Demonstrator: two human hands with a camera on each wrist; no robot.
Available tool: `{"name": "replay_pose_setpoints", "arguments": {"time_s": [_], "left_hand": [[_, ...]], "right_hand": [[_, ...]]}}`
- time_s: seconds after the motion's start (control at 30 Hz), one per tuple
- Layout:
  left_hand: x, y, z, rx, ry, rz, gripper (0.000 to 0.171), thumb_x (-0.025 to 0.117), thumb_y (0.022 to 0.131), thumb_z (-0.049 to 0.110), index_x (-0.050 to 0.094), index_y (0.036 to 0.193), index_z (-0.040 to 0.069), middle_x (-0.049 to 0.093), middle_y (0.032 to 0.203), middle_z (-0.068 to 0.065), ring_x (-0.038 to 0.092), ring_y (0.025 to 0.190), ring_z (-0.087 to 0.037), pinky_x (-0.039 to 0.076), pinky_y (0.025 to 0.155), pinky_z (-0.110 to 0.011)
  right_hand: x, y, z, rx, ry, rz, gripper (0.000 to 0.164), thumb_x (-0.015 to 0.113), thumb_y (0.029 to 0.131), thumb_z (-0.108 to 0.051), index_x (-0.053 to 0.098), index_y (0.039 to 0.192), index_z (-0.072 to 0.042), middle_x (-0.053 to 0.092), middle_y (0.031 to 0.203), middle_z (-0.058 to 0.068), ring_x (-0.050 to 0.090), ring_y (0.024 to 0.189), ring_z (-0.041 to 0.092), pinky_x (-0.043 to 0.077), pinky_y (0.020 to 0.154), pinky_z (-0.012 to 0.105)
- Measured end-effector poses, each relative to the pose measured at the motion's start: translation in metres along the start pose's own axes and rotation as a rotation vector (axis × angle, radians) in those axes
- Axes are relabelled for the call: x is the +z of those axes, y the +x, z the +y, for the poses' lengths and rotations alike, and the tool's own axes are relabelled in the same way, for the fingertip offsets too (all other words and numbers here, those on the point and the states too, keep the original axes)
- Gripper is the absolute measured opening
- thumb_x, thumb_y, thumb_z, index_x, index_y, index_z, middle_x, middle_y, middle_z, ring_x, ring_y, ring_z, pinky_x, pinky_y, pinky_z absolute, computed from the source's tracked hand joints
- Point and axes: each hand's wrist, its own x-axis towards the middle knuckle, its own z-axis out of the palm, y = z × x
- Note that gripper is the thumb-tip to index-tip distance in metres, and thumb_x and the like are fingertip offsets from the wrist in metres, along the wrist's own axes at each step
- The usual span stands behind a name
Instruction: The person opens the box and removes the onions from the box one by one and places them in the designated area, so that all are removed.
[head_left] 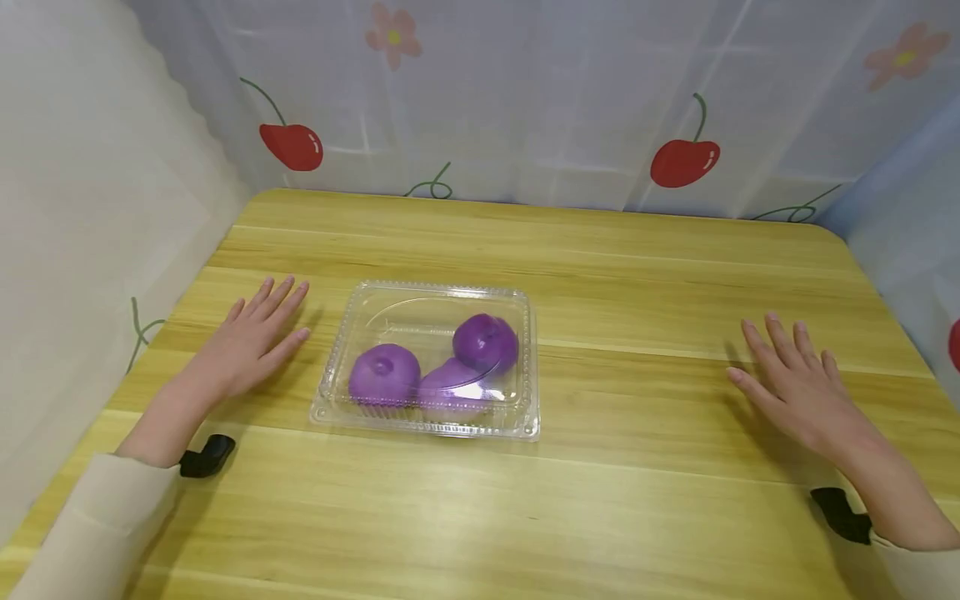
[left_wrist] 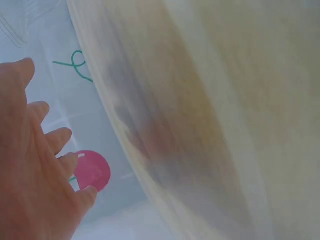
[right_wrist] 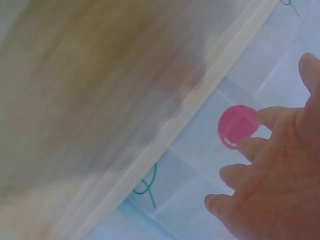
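Observation:
A clear plastic clamshell box (head_left: pixel 401 321) lies on the table, left of the middle. Through its lid show three purple things: a round one with a nub on top (head_left: pixel 384 377), a darker glossy round one (head_left: pixel 483 340), and a paler, longer one (head_left: pixel 450 392) between them, partly behind glare. My left hand (head_left: pixel 251 342) is just left of the box, palm down with fingers straight and holding nothing. Well to the right of the box my right hand (head_left: pixel 802 396) is spread, palm down, also holding nothing. Both wrist views show fingers apart from any object.
The wood-grain table (head_left: pixel 637 500) has rounded far corners. Behind it hangs a pale curtain (head_left: pixel 517 100) with printed cherries and flowers, and pale fabric also closes in both sides. A black wrist mount (head_left: pixel 207 456) sits under the left wrist, another (head_left: pixel 842 515) under the right.

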Motion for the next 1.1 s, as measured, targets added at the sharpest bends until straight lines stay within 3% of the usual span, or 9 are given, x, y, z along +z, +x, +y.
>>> {"name": "replay_pose_setpoints", "arguments": {"time_s": [0.3, 0.53, 0.7, 0.77, 0.93, 1.0, 1.1], "left_hand": [[-0.005, -0.004, 0.006, 0.026, -0.084, 0.041, 0.06, 0.039, 0.101, 0.034, 0.012, 0.151, 0.014, 0.01, 0.154, -0.016, 0.0, 0.139, -0.032, 0.003, 0.108, -0.058], [-0.007, -0.012, 0.019, -0.004, -0.319, 0.02, 0.057, 0.038, 0.102, 0.03, 0.012, 0.151, 0.017, 0.011, 0.154, -0.013, 0.006, 0.139, -0.033, 0.008, 0.111, -0.052], [-0.011, -0.015, 0.029, -0.006, -0.419, 0.008, 0.054, 0.038, 0.103, 0.026, 0.015, 0.151, 0.019, 0.015, 0.153, -0.012, 0.012, 0.138, -0.032, 0.013, 0.11, -0.051], [-0.013, -0.016, 0.033, -0.007, -0.455, 0.005, 0.054, 0.039, 0.103, 0.024, 0.016, 0.151, 0.019, 0.021, 0.152, -0.012, 0.02, 0.136, -0.032, 0.02, 0.108, -0.051], [-0.014, -0.017, 0.04, 0.028, -0.549, 0.004, 0.046, 0.036, 0.103, 0.016, 0.028, 0.147, 0.007, 0.049, 0.131, -0.017, 0.05, 0.116, -0.03, 0.044, 0.093, -0.028], [-0.013, -0.019, 0.042, 0.048, -0.59, -0.001, 0.041, 0.033, 0.104, 0.015, 0.036, 0.141, 0.0, 0.056, 0.12, -0.018, 0.056, 0.106, -0.028, 0.047, 0.085, -0.021], [-0.011, -0.022, 0.043, 0.06, -0.668, -0.018, 0.038, 0.029, 0.104, 0.014, 0.048, 0.129, -0.008, 0.061, 0.108, -0.017, 0.061, 0.096, -0.025, 0.051, 0.079, -0.024]], "right_hand": [[-0.005, 0.003, -0.019, -0.042, -0.021, 0.017, 0.072, 0.042, 0.1, -0.036, -0.004, 0.15, -0.012, -0.015, 0.152, 0.017, -0.027, 0.132, 0.03, -0.021, 0.099, 0.06], [-0.01, 0.009, -0.042, -0.112, -0.057, 0.047, 0.074, 0.047, 0.099, -0.035, 0.0, 0.151, -0.014, -0.012, 0.154, 0.013, -0.023, 0.135, 0.027, -0.018, 0.102, 0.058], [-0.017, 0.011, -0.067, -0.159, -0.098, 0.052, 0.077, 0.051, 0.096, -0.037, 0.001, 0.151, -0.016, -0.011, 0.155, 0.008, -0.02, 0.136, 0.026, -0.014, 0.106, 0.055], [-0.02, 0.011, -0.078, -0.183, -0.107, 0.052, 0.079, 0.053, 0.095, -0.039, 0.001, 0.152, -0.018, -0.011, 0.155, 0.005, -0.02, 0.136, 0.025, -0.014, 0.107, 0.052], [-0.026, 0.015, -0.107, -0.252, -0.128, 0.06, 0.081, 0.054, 0.094, -0.042, 0.003, 0.152, -0.018, -0.01, 0.155, 0.002, -0.017, 0.137, 0.025, -0.011, 0.109, 0.048], [-0.028, 0.018, -0.119, -0.285, -0.144, 0.07, 0.081, 0.053, 0.094, -0.042, 0.003, 0.152, -0.016, -0.009, 0.155, 0.003, -0.016, 0.138, 0.025, -0.01, 0.11, 0.047], [-0.029, 0.023, -0.135, -0.346, -0.159, 0.089, 0.081, 0.053, 0.094, -0.043, 0.004, 0.151, -0.014, -0.009, 0.155, 0.003, -0.014, 0.138, 0.024, -0.007, 0.111, 0.046]]}}
